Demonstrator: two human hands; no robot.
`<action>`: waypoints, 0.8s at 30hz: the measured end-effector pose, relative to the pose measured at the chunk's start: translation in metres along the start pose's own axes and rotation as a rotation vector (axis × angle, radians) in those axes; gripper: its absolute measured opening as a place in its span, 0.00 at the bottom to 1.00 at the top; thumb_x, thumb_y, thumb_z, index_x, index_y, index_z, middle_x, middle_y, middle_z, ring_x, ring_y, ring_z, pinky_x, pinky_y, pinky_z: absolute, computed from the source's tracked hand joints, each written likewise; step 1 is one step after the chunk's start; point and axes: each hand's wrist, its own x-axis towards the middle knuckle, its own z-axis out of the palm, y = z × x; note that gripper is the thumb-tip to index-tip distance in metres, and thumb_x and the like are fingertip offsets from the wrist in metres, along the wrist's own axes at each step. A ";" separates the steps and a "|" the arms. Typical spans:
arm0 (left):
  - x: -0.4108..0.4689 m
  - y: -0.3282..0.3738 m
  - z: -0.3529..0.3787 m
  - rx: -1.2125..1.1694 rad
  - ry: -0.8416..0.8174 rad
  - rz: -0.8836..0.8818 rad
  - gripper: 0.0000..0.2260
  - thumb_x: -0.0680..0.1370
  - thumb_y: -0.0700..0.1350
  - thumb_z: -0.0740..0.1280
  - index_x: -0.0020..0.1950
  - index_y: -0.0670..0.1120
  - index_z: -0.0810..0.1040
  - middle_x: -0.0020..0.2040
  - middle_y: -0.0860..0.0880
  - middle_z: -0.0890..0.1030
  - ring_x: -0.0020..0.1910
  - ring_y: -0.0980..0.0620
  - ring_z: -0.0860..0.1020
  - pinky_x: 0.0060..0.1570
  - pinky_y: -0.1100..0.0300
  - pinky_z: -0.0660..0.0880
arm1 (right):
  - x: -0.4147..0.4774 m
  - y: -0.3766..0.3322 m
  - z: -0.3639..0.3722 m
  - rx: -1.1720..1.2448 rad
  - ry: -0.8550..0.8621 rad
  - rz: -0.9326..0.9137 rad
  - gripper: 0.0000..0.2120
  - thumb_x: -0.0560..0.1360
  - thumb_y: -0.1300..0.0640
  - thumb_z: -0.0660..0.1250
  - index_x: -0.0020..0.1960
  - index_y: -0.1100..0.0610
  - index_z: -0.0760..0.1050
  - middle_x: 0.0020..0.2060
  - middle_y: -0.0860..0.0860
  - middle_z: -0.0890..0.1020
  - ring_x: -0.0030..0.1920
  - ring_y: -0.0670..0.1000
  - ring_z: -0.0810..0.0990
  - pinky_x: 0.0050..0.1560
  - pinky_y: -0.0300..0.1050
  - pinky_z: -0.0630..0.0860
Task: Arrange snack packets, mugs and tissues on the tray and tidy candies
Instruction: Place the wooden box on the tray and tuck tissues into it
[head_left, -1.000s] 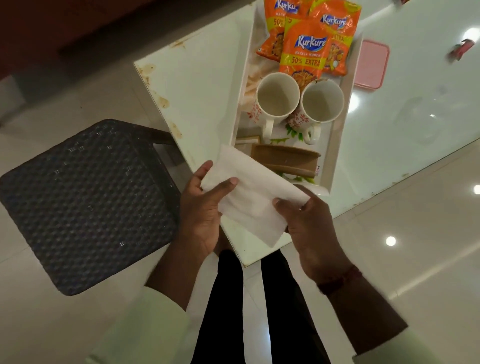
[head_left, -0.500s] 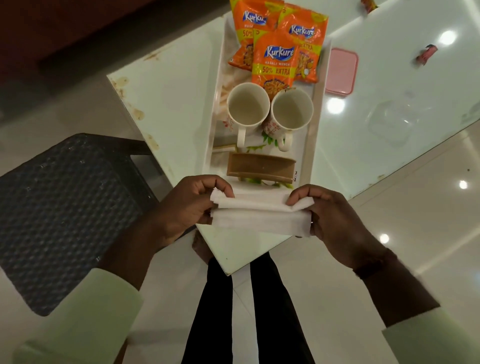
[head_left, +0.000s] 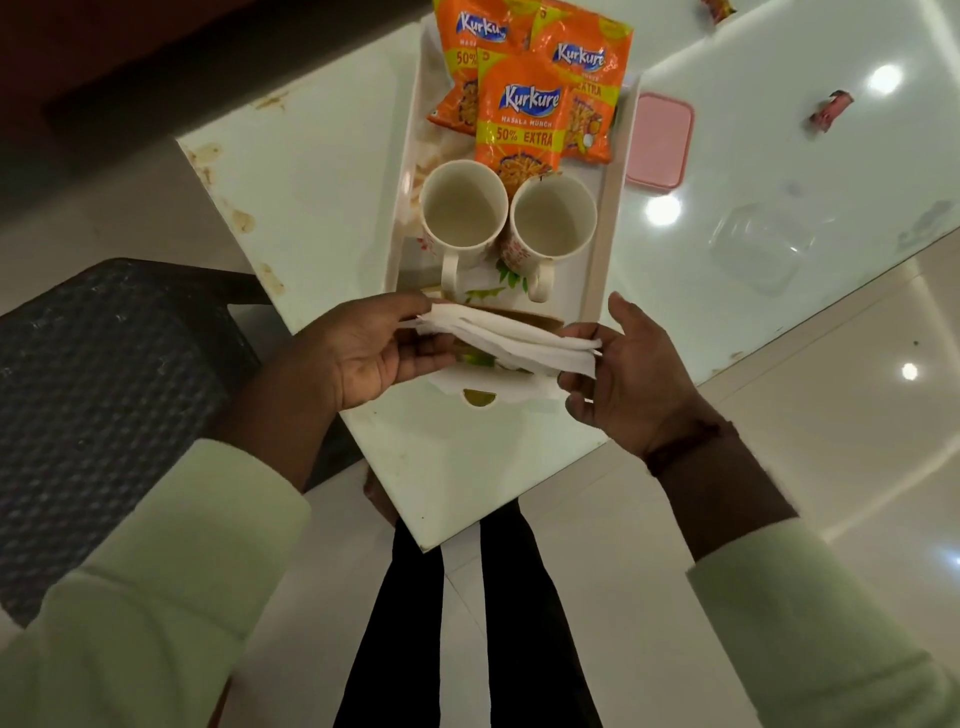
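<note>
A folded white tissue (head_left: 511, 340) stretches between my hands over the near end of the white tray (head_left: 597, 270). My left hand (head_left: 363, 353) pinches its left end; my right hand (head_left: 623, 374) holds its right end with fingers spread. A brown holder (head_left: 540, 318) is mostly hidden behind the tissue. On the tray stand two white mugs (head_left: 462, 213) (head_left: 553, 221) side by side, handles toward me. Three orange Kurkure packets (head_left: 522, 124) lie overlapping at the tray's far end. Two wrapped candies (head_left: 831, 109) (head_left: 719, 8) lie on the table at the far right.
The tray rests on a white glossy table (head_left: 311, 182). A pink lid (head_left: 660, 140) lies right of the tray, and a clear plastic container (head_left: 753, 249) sits farther right. A dark woven stool (head_left: 104, 395) stands at my left. My legs are below the table corner.
The tissue went from an open sheet to a narrow folded strip. Both hands carried it forward, from the table's near edge to over the tray's near end and the holder.
</note>
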 end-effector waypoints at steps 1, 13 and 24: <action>0.004 0.001 0.001 0.025 0.009 -0.007 0.06 0.78 0.39 0.65 0.54 0.38 0.74 0.37 0.40 0.83 0.30 0.48 0.83 0.29 0.53 0.81 | 0.004 -0.001 0.000 0.014 0.020 0.007 0.27 0.80 0.38 0.53 0.38 0.56 0.77 0.36 0.53 0.78 0.30 0.50 0.73 0.32 0.39 0.69; 0.041 -0.005 0.002 0.089 0.139 -0.023 0.04 0.77 0.39 0.68 0.50 0.40 0.75 0.33 0.44 0.82 0.25 0.54 0.81 0.26 0.56 0.79 | 0.040 -0.008 0.003 0.090 0.133 0.084 0.30 0.80 0.35 0.49 0.43 0.57 0.76 0.35 0.54 0.79 0.30 0.50 0.73 0.34 0.38 0.69; 0.054 -0.014 0.007 0.185 0.267 0.070 0.06 0.75 0.40 0.71 0.42 0.41 0.76 0.20 0.51 0.76 0.20 0.59 0.77 0.24 0.62 0.78 | 0.050 -0.006 -0.001 0.036 0.203 0.123 0.29 0.78 0.33 0.50 0.48 0.57 0.75 0.43 0.56 0.80 0.33 0.53 0.78 0.32 0.38 0.74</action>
